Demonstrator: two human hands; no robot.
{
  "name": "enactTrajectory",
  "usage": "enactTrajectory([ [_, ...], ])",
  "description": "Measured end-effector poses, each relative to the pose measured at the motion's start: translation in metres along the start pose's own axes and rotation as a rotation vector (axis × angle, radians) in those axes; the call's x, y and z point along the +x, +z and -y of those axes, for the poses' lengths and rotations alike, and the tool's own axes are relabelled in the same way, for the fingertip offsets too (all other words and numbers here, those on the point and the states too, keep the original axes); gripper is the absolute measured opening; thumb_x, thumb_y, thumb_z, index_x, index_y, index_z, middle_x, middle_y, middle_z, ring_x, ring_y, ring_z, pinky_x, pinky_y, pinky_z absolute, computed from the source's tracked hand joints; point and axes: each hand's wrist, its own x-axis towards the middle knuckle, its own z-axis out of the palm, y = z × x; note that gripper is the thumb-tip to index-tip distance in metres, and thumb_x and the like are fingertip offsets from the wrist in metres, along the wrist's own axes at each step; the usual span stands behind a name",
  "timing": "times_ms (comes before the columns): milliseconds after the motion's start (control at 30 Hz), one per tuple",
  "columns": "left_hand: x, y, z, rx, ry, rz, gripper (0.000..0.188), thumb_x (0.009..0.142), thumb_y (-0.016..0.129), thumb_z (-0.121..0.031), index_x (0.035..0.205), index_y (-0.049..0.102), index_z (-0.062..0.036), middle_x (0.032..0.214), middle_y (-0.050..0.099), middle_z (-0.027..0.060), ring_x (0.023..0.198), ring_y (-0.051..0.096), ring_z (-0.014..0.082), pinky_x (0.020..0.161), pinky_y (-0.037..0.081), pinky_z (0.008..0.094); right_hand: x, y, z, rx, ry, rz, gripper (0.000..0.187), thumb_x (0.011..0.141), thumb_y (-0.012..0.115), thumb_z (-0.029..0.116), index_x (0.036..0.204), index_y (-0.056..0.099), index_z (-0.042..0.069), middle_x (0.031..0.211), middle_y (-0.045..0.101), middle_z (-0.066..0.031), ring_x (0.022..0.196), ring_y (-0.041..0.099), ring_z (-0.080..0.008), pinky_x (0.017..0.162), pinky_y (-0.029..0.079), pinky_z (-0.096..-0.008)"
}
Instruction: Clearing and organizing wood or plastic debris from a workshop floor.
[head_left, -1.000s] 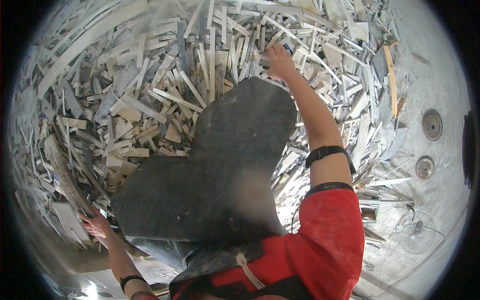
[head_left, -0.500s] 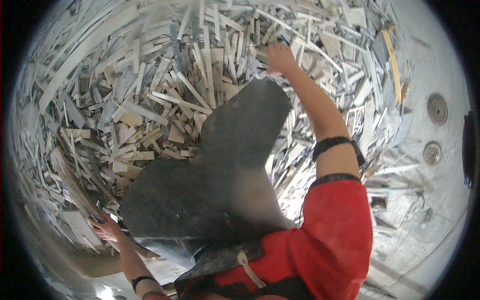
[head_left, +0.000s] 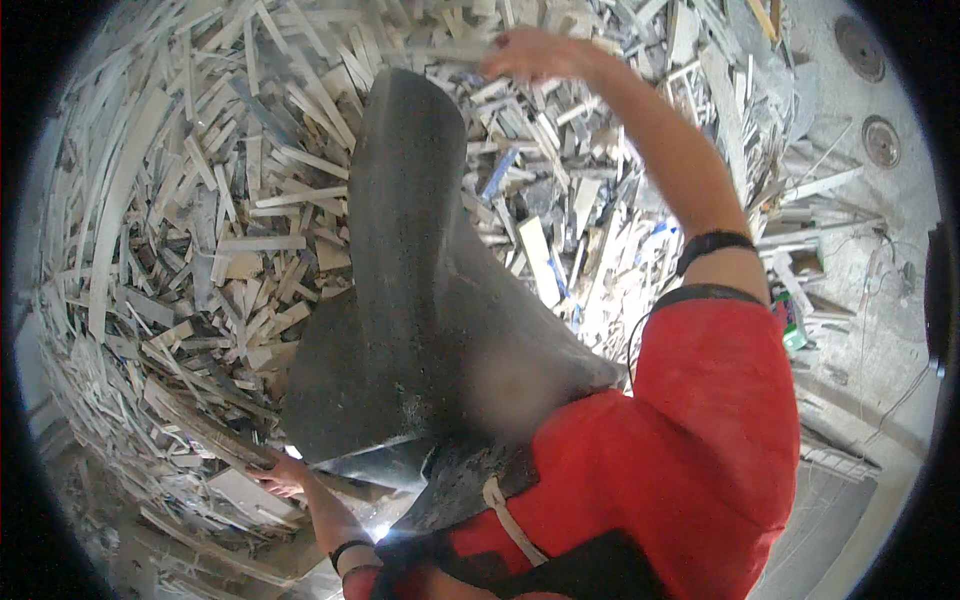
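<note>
My right hand (head_left: 530, 55) is stretched out over the far side of a big heap of scrap strips, slightly blurred. A pale narrow strip (head_left: 435, 52), also blurred, runs left from its fingers, which seem closed on its end. At the lower left, my left hand (head_left: 285, 475) has its fingers over the near end of a long brown board (head_left: 205, 428) at the heap's edge. The board looks curved in this view. A dark grey apron (head_left: 400, 300) bulges out between my arms and hides the middle of the heap.
Loose pale strips and offcuts (head_left: 270, 215) lie tangled across most of the view. A long wide plank (head_left: 125, 210) lies at the left. To the right is a grey floor with two round metal covers (head_left: 881, 141) and a thin cable (head_left: 890, 400).
My right hand has risen from among the strips and moved left, a pale strip now at its fingers. The view has shifted; the left hand is still at the board's end.
</note>
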Motion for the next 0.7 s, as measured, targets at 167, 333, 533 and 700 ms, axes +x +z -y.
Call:
enactTrajectory([
  [167, -0.006, 0.01, -0.015, -0.092, 0.028, 0.013, 0.087, 0.08, 0.059, -0.072, 0.149, 0.035, -0.0239, 0.13, 0.049, 0.0202, 0.119, 0.051, 0.0389, 0.095, 0.041, 0.0561, 0.072, -0.153, -0.065, 0.767, -0.048, -0.291, 0.034, 0.092, 0.061, 0.029, 0.109, 0.061, 0.0, 0.096, 0.064, -0.0141, 0.069, 0.064, -0.031, 0.063, 0.052, -0.0547],
  [333, -0.002, 0.01, 0.001, -0.051, 0.02, 0.017, 0.088, 0.079, 0.058, -0.072, 0.149, 0.035, -0.023, 0.126, 0.049, 0.02, 0.116, 0.053, 0.0389, 0.093, 0.042, 0.0544, 0.01, 0.003, -0.154, -0.488, -0.453, -0.728, 0.055, 0.086, 0.068, 0.042, 0.12, 0.058, 0.0, 0.1, 0.064, -0.0195, 0.089, 0.063, -0.0334, 0.08, 0.051, -0.0449],
  [533, 0.002, 0.013, -0.004, -0.044, -0.013, 0.014, 0.089, 0.078, 0.06, -0.072, 0.149, 0.034, -0.0245, 0.127, 0.049, 0.0203, 0.113, 0.054, 0.0384, 0.093, 0.041, 0.0558, -0.163, 0.314, -0.149, -0.049, 0.464, -0.376, 0.09, 0.08, 0.076, 0.049, 0.142, 0.033, -0.001, 0.133, 0.046, -0.0281, 0.125, 0.045, -0.042, 0.103, 0.04, -0.0492],
  [700, 0.004, 0.003, 0.01, -0.028, 0.039, 0.005, 0.089, 0.079, 0.061, -0.071, 0.149, 0.034, -0.0215, 0.125, 0.051, 0.0217, 0.113, 0.054, 0.0402, 0.091, 0.044, 0.0553, -0.166, 0.332, -0.17, -0.106, 0.316, -0.347, 0.087, 0.08, 0.076, 0.042, 0.141, 0.031, -0.002, 0.135, 0.043, -0.0286, 0.131, 0.04, -0.0427, 0.104, 0.039, -0.0488],
])
